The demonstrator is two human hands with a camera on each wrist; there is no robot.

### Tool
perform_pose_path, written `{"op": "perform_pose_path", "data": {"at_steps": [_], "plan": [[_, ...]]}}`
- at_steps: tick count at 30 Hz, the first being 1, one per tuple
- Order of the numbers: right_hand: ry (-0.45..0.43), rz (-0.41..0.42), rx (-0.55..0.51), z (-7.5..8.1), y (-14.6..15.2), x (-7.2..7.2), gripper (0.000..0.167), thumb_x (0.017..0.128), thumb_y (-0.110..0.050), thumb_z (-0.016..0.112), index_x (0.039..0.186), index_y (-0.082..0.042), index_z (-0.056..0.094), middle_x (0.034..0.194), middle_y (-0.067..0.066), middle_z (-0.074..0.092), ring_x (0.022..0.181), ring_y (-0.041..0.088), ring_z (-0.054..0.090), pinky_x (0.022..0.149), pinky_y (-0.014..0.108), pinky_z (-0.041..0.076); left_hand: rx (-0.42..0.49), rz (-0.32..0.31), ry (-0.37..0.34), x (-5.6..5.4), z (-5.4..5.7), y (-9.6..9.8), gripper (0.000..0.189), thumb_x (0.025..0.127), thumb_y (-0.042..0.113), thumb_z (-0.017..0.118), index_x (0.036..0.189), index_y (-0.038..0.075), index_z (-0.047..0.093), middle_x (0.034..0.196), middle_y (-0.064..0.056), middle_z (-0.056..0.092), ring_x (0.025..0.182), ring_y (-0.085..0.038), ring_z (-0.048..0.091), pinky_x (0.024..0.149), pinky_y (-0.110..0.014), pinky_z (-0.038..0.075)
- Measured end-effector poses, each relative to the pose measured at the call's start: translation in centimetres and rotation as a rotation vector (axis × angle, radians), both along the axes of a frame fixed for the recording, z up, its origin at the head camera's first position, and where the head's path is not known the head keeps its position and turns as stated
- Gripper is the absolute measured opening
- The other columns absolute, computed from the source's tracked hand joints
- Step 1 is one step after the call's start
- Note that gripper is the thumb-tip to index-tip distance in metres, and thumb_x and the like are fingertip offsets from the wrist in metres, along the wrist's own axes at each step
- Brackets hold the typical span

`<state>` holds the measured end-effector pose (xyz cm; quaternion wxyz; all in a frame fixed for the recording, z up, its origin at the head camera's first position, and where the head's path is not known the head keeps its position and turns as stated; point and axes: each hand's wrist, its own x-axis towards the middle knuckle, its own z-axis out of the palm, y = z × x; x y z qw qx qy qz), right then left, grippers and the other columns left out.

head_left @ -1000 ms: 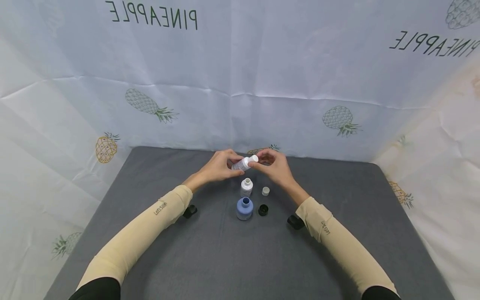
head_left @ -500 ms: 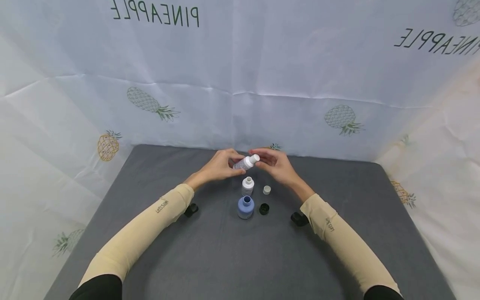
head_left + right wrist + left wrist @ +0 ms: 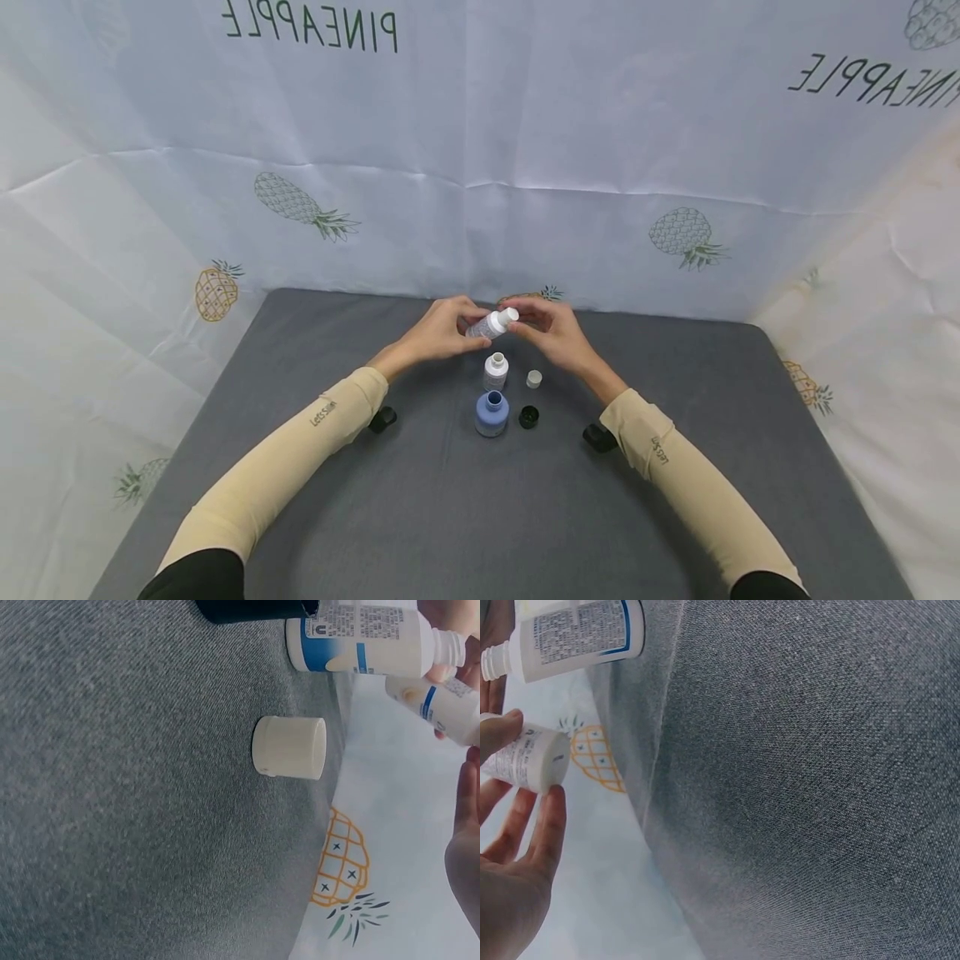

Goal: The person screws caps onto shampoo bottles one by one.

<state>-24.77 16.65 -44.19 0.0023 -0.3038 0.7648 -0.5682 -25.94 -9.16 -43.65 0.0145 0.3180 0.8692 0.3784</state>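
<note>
My left hand point(image 3: 444, 329) holds a small white labelled bottle point(image 3: 482, 328), tilted with its white cap point(image 3: 508, 315) up and to the right. In the left wrist view, thumb and fingers grip that bottle point(image 3: 529, 759) around its body. My right hand point(image 3: 553, 335) has thumb and fingers about the cap; the thumb tip touches its edge. Below the hands stands an uncapped white bottle point(image 3: 495, 373), upright, with a blue open-necked bottle point(image 3: 491, 419) nearer to me. A loose white cap point(image 3: 533, 379) lies right of the white bottle.
A black cap point(image 3: 528, 417) lies right of the blue bottle. Grey cloth point(image 3: 465, 517) covers the table. A pineapple-print curtain point(image 3: 555, 242) hangs along the table's far edge. Dark devices point(image 3: 383, 419) sit at both wrists.
The right thumb and fingers have shifted from a closer pinch on the cap to a wider spread around it. The left hand keeps its bottle; the standing things stay put.
</note>
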Motion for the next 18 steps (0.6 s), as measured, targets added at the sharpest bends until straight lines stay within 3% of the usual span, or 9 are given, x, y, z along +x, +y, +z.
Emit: {"op": "perform_pose_path", "data": {"at_steps": [5,13,18], "plan": [[0.000,-0.050,0.006,0.15,-0.20,0.11,0.034,0.101,-0.001,0.073,0.135,0.001,0.071,0.144,0.026,0.067,0.126,0.031,0.071,0.108,0.027,0.061,0.000,-0.002,0.009,-0.18,-0.02,0.14,0.048,0.092,0.015,0.087,0.137,0.002,0.074,0.117,-0.016,0.073,0.097,-0.027,0.072,0.084,-0.036,0.067],[-0.019,-0.137,0.004,-0.03,-0.52,-0.01,0.030,0.099,-0.005,0.078,0.128,0.001,0.074,0.140,0.028,0.070,0.110,0.003,0.071,0.103,0.022,0.061,-0.007,0.011,-0.011,-0.17,-0.01,0.32,0.050,0.094,0.016,0.085,0.140,0.001,0.072,0.120,-0.017,0.072,0.096,-0.028,0.073,0.084,-0.036,0.067],[-0.038,-0.173,0.017,-0.07,-0.70,-0.05,0.029,0.099,-0.007,0.079,0.126,0.000,0.073,0.139,0.028,0.070,0.106,0.000,0.069,0.102,0.024,0.061,-0.007,0.016,-0.016,-0.21,-0.12,0.34,0.052,0.095,0.017,0.085,0.141,-0.001,0.070,0.121,-0.018,0.072,0.095,-0.027,0.073,0.083,-0.036,0.067]]}}
